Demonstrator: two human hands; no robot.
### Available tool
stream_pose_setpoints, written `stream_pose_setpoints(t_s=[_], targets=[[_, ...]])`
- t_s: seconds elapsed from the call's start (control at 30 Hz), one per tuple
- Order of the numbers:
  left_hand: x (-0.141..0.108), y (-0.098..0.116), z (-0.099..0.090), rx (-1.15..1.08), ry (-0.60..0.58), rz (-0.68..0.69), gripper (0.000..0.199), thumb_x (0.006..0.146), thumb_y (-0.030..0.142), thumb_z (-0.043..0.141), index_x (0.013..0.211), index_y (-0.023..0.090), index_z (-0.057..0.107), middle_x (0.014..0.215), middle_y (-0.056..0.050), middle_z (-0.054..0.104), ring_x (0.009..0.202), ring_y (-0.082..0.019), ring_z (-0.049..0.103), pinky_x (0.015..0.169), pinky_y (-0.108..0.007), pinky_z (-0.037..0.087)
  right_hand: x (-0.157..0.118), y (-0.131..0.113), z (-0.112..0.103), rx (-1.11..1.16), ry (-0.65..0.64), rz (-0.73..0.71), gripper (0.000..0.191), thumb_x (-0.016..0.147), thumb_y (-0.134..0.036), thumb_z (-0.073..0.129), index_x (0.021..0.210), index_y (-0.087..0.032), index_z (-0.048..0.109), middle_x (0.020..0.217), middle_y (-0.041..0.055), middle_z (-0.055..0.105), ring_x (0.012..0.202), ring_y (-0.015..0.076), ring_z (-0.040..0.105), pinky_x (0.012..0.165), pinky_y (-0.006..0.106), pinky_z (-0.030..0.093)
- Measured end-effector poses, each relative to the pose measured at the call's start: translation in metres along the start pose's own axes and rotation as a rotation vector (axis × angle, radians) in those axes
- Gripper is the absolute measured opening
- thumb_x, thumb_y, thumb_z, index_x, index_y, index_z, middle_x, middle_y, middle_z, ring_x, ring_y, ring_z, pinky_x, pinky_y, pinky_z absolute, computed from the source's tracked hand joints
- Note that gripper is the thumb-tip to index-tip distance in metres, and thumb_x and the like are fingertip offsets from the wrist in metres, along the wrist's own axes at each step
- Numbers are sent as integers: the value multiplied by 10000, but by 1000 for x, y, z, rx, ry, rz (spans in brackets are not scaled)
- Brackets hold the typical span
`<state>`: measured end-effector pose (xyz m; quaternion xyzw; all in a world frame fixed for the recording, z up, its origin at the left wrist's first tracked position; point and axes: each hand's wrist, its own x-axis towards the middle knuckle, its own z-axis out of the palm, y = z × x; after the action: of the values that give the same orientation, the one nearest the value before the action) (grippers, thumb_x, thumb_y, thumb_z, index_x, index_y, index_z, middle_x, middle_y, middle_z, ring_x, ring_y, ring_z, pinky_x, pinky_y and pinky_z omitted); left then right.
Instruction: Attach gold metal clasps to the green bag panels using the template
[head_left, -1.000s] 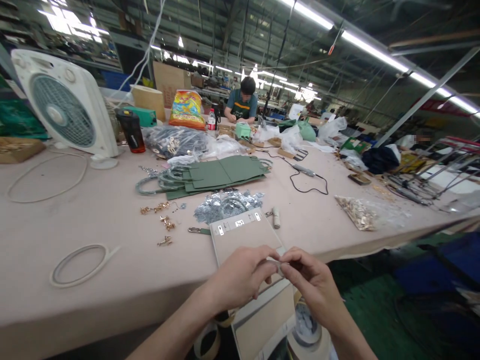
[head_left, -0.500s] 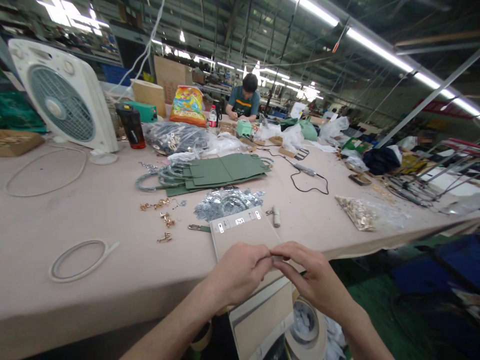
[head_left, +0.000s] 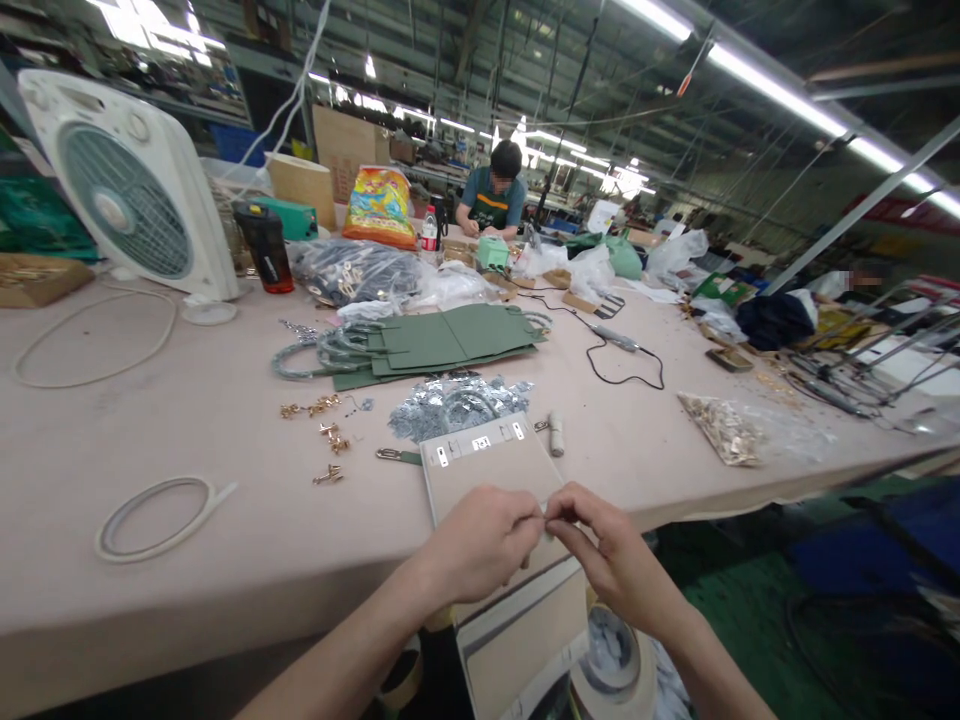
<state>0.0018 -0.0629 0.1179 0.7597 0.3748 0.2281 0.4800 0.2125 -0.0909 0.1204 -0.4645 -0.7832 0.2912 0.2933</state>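
Observation:
My left hand [head_left: 491,535] and my right hand [head_left: 600,530] meet fingertip to fingertip over a beige flat panel [head_left: 487,475]. Both are pinched closed; whatever lies between the fingers is too small to name. Metal fittings line the panel's far edge. Beyond it lies a heap of small silvery pieces [head_left: 450,405]. A green strap with a metal end [head_left: 397,455] sticks out on the panel's left, and a small beige roll [head_left: 556,435] stands at its right. A second beige panel [head_left: 525,640] hangs below the table edge.
Green bag panels with wrapped handles [head_left: 450,345] lie mid-table. Gold-coloured fittings [head_left: 330,474] and a tape ring [head_left: 154,520] are to the left. A white fan [head_left: 127,190] and a dark bottle [head_left: 264,250] stand behind. Across the table sits a person [head_left: 493,195]. A corded tool [head_left: 615,338] lies right.
My right hand has shifted slightly and its fingers have curled closer to the left fingertips. The hands stay pinched together over the panel. The view has turned a little.

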Motion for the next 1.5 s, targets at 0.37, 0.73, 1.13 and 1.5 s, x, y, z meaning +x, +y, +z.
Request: stream_pose_setpoints(t_s=[0.37, 0.73, 1.13, 1.5], targets=[[29, -54, 7, -752, 199, -252, 362, 852, 481, 603, 881, 124, 660, 639, 1, 627, 401, -54, 411, 403, -176, 217, -9, 34, 11, -110, 155, -425, 273, 1007, -28, 473, 1130, -257, 557, 981, 57, 623, 913, 189, 611, 828, 297, 523], [53, -98, 39, -365, 234, -216, 362, 980, 468, 475, 916, 162, 656, 705, 0, 644, 464, -98, 548, 472, -194, 380, 119, 101, -35, 24, -51, 2, 175, 1035, -359, 538, 967, -231, 637, 1339, 105, 557, 1331, 249, 526, 1131, 407, 425], [52, -97, 34, -441, 268, -263, 357, 972, 454, 459, 894, 167, 655, 695, -7, 635, 454, -101, 541, 444, -186, 362, 170, 129, -21, 12, -305, 69, 171, 971, -302, 577, 850, -215, 661, 1270, 99, 631, 1246, 261, 583, 1065, 418, 457], [44, -111, 34, -836, 228, -125, 545, 924, 623, 614, 1130, 127, 707, 828, -69, 720, 462, -79, 548, 441, -184, 374, 177, 135, -16, -17, -317, 43, 176, 958, -276, 595, 833, -195, 688, 1180, 101, 649, 1191, 256, 608, 1031, 405, 463]])
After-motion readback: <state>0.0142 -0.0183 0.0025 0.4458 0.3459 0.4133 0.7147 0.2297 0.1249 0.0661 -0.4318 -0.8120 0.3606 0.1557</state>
